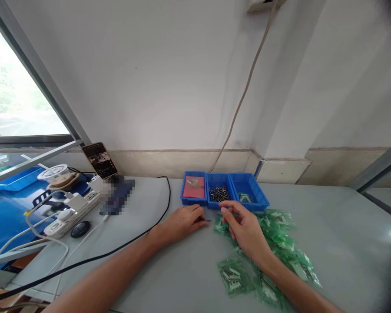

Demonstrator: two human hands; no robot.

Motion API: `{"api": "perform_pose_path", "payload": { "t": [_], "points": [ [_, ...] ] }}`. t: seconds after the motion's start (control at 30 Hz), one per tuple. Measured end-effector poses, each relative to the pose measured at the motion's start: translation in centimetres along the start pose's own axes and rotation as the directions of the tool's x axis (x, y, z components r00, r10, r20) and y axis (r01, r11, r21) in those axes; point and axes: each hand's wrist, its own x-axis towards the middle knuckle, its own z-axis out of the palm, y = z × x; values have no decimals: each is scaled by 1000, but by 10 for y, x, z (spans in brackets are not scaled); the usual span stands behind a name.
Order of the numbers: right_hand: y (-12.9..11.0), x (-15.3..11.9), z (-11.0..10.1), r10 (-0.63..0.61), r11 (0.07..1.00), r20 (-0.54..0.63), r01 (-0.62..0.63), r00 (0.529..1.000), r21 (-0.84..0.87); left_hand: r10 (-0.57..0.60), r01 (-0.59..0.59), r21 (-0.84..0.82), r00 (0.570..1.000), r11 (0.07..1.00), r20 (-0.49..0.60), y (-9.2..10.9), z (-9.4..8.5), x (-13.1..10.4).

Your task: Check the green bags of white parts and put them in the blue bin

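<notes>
My left hand rests on the grey table with thumb and fingers closed. A thin dark screw sticks out from its fingertips. My right hand hovers over the near edge of the bins, fingers loosely bent and the thumb and forefinger tips slightly apart; I see nothing between them. Just beyond it, a blue middle bin holds many screws. The right blue bin contains a few small pale pieces in clear wrap. Green plastic packets of hardware lie beneath and beside my right forearm.
A left blue bin holds a pink sheet with small clear pieces. One green packet lies nearer me. A black cable crosses the table's left side, near a mouse, power strip and propped phone.
</notes>
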Motion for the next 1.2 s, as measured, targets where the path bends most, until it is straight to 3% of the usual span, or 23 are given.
{"api": "perform_pose_path", "payload": {
  "t": [0.13, 0.3, 0.6, 0.93, 1.2],
  "points": [
    [7, -2, 1, -198, 886, 163, 247, 967, -392, 22, -22, 29, 1000, 999, 10, -1, 0, 0],
    [9, -4, 2, -156, 733, 305, 317, 939, -602, 42, -42, 19, 999, 999, 17, 0, -1, 0],
    [9, -7, 2, -163, 716, 339, 348, 926, -605, 93, -93, -64, 996, 994, 2, 2, -2, 1],
    [11, -7, 3, -157, 732, 344, 343, 926, -589, 86, -86, -34, 996, 996, -4, 5, -1, 2],
    [8, -7, 5, -167, 662, 389, 396, 906, -636, 104, -104, 7, 995, 995, 8, 2, 4, 1]
  ]
}}
